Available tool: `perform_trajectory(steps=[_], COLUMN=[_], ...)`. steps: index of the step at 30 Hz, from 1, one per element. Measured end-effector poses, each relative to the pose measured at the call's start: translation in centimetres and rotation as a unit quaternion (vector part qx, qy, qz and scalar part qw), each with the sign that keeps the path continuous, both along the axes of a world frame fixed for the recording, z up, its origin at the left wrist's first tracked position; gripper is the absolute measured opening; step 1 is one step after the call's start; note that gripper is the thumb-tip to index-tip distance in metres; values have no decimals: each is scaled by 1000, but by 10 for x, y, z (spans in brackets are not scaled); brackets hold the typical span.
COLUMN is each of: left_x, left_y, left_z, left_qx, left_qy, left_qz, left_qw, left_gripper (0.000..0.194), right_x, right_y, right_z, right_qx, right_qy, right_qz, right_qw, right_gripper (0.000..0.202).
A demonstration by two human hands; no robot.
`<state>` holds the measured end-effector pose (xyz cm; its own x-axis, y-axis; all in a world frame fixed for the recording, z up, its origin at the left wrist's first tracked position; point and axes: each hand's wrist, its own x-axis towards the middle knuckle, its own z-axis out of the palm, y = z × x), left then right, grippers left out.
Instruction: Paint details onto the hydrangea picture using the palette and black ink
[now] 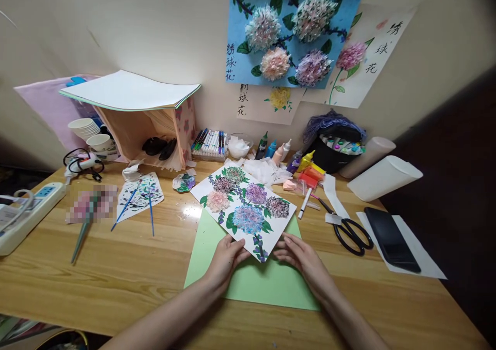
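Observation:
A white card with raised paper hydrangeas, a hydrangea picture (248, 187), is turned cornerwise above a light green sheet (256, 283). My left hand (228, 259) grips its lower left edge, thumb on top and fingers beneath. At its lower right edge is my right hand (300, 257), fingers bent against the card and partly hidden by it. The flowers are pink, purple, blue, green and dark, with green leaves and purple-dotted stems. The near corner points toward me between both hands. Part of the green sheet is covered by the card.
Black-handled scissors (353, 236) and a phone (391, 239) lie on the right. Leftward are paintbrushes (151, 210) on a stained paper and a power strip (33, 218). Behind stand glue bottles (262, 146), markers (209, 143) and white paper scraps (267, 170). A blue hydrangea picture (289, 76) hangs on the wall.

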<state>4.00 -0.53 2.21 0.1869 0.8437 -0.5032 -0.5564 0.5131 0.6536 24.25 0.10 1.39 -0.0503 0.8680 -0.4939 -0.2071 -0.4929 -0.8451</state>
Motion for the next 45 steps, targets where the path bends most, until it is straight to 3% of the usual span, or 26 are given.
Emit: perform_trajectory(steps=[2, 3, 6, 8, 10, 13, 16, 21, 25, 29, 36, 41, 45], left_x=[-3, -6, -17, -25, -34, -48, -61, -76, -89, -107, -141, -163, -170], left_y=[2, 3, 4, 2, -2, -11, -21, -28, -28, -31, -26, 9, 49], left_z=[1, 2, 7, 9, 9, 6, 3, 5, 7, 12, 41, 59, 64], left_qx=[1, 3, 3, -3, -4, 0, 14, 50, 67, 78, 64, 85, 94], left_qy=[19, 29, 56, 71, 79, 83, 84, 77, 82, 95, 138, 185, 160], left_qz=[-7, -13, -34, -40, -37, -40, -63, -115, -156, -178, -213, -228, -180], left_qw=[1000, 999, 998, 997, 996, 996, 994, 989, 982, 976, 965, 952, 966], left_gripper=[29, 31, 36, 38, 41, 49, 53, 60, 57, 52, 43, 44, 40], right_x=[27, 42, 77, 82, 70, 31, -11, -47, -54, -57, -54, -18, 23], right_y=[9, 16, 52, 83, 115, 159, 194, 235, 246, 243, 238, 230, 210], right_z=[8, 14, 37, 54, 66, 72, 65, 44, 35, 38, 54, 83, 91], right_qx=[-12, 9, 87, 146, 179, 187, 154, 90, 39, 19, 29, 67, 124], right_qy=[-41, -74, -156, -173, -178, -189, -202, -196, -168, -132, -101, -99, -87], right_qz=[78, 84, 54, 42, 67, 138, 184, 240, 269, 289, 309, 313, 258], right_qw=[996, 994, 982, 973, 965, 954, 949, 947, 948, 948, 945, 942, 954], right_gripper=[51, 51, 51, 51, 46, 28, 5, 11, 8, 11, 16, 21, 22])
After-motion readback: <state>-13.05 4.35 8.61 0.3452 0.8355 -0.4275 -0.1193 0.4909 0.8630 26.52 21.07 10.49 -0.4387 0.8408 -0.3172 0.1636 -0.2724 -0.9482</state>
